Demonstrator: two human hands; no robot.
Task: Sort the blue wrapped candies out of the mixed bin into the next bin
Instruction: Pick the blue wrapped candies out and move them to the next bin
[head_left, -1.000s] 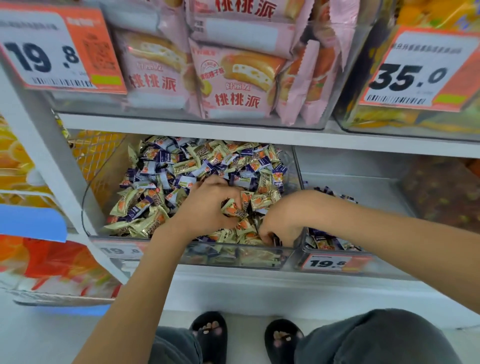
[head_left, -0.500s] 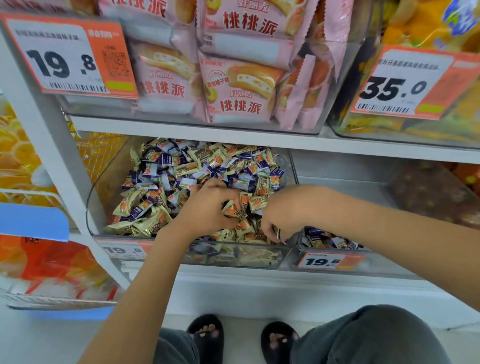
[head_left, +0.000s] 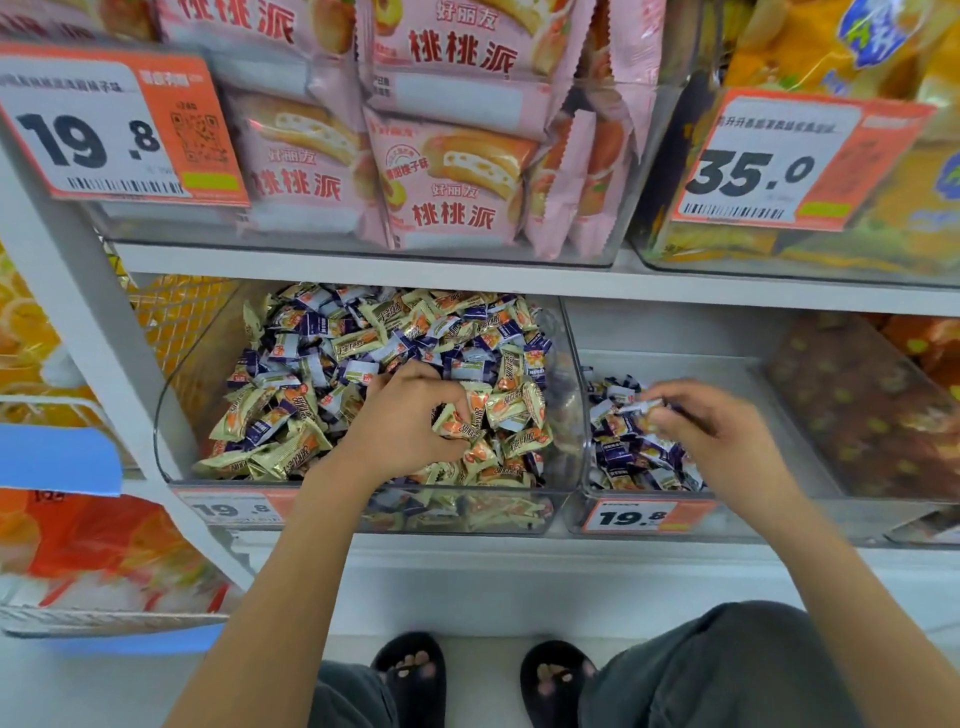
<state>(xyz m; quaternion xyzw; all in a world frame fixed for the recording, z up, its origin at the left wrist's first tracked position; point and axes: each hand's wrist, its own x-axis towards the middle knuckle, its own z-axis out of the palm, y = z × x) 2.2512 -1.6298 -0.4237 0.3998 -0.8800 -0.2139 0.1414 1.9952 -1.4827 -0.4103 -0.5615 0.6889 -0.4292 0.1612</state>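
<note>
The clear mixed bin (head_left: 171, 415) on the lower shelf is heaped with gold-wrapped and blue-wrapped candies (head_left: 311, 327). My left hand (head_left: 405, 421) lies in the heap, fingers curled into the candies near the front right. The clear bin to its right (head_left: 779, 379) holds a small pile of blue-wrapped candies (head_left: 628, 452) at its front left. Above that pile my right hand (head_left: 711, 431) pinches a blue-wrapped candy (head_left: 641, 408) at its fingertips.
Orange price tags marked 19.8 (head_left: 631, 517) sit on the bin fronts. A white shelf (head_left: 467, 280) directly overhead carries pink snack packs (head_left: 447, 182) and a 35.0 tag (head_left: 779, 166). A white upright post (head_left: 88, 332) stands left of the mixed bin. A brown-filled bin (head_left: 862, 410) lies far right.
My right hand has left the front right corner of the mixed bin and moved right, over the divider, to above the blue pile. My left hand stays in the heap.
</note>
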